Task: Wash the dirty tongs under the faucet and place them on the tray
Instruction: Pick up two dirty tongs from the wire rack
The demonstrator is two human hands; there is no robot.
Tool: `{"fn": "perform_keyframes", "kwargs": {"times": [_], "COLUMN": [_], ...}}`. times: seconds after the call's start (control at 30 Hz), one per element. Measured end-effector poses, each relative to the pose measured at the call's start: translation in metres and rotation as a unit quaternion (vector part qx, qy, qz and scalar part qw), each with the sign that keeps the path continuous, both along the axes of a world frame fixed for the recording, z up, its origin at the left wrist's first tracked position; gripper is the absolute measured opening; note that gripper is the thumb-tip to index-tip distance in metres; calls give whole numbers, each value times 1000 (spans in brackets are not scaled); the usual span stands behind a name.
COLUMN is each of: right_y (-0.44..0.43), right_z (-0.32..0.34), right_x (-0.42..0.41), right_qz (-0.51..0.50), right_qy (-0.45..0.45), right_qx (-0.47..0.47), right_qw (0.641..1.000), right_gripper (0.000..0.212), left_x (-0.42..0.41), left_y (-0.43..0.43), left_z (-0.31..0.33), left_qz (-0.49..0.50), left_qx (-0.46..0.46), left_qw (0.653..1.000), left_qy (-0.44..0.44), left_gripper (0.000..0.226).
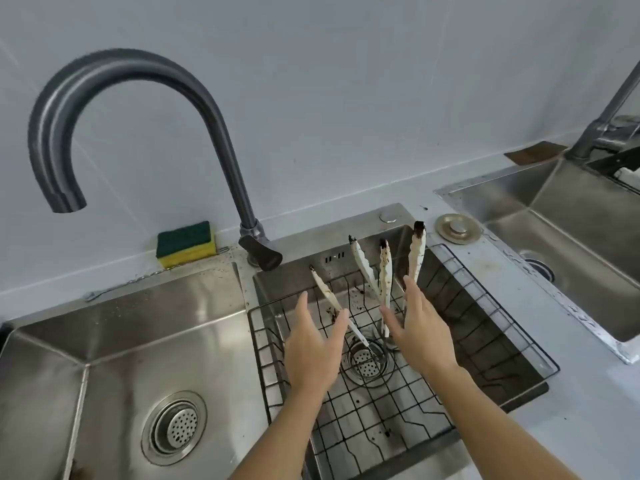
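White serrated tongs point(384, 271), tips blackened, upright in black wire basket point(502, 306). Left grip point(311, 351), right grip point(422, 341) flank tongs, fingers straight, spread.

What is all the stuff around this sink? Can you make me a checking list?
Surface: steel sink, basins side by side; dark specks in the middle basin.
Job's things: tongs stand in the middle basin, white arms with black grime on the tips; wire rack sits in the same basin; faucet has its spout over the left basin, no water seen.
Clutter: green-and-yellow sponge by the wall; round metal cap on the counter.
Grippers: left hand and right hand reach in with straight fingers beside the tongs' arms, not yet gripping.
Cables: nothing seen.
Surroundings: pale wall; second faucet at far right.
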State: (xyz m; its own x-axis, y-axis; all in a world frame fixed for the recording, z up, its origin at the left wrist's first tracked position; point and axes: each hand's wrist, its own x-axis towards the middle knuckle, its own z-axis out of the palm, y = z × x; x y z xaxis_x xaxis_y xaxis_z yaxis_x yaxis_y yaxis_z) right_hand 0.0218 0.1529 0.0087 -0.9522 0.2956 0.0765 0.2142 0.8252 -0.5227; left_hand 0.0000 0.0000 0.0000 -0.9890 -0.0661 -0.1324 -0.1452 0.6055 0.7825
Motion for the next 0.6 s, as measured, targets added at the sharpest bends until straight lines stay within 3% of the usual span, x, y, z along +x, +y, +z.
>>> {"fn": "perform_keyframes", "kwargs": {"times": [0.17, 0.3, 0.43, 0.6], "right_y": [1, 2, 1, 1], "right_z": [-17, -27, -34, -43], "right_x": [-8, -12, -18, -25], "right_qz": [-33, -63, -50, -24], "right_qy": [-58, -66, -93, -113], "right_qx": [-64, -103, -120, -80], "right_qw": [996, 990, 987, 990], "right_gripper": [46, 45, 39, 23], "left_x": [-11, -16, -18, -19], "left_y": [16, 28, 37, 42], "left_z": [-16, -21, -22, -31], "left_qz": [11, 6, 33, 8], "left_qx": [130, 147, 166, 122], "left_qw": [986, 982, 977, 984], "left_qy": [-101, -121, -130, -131], "left_gripper": [62, 41, 35, 31]}}
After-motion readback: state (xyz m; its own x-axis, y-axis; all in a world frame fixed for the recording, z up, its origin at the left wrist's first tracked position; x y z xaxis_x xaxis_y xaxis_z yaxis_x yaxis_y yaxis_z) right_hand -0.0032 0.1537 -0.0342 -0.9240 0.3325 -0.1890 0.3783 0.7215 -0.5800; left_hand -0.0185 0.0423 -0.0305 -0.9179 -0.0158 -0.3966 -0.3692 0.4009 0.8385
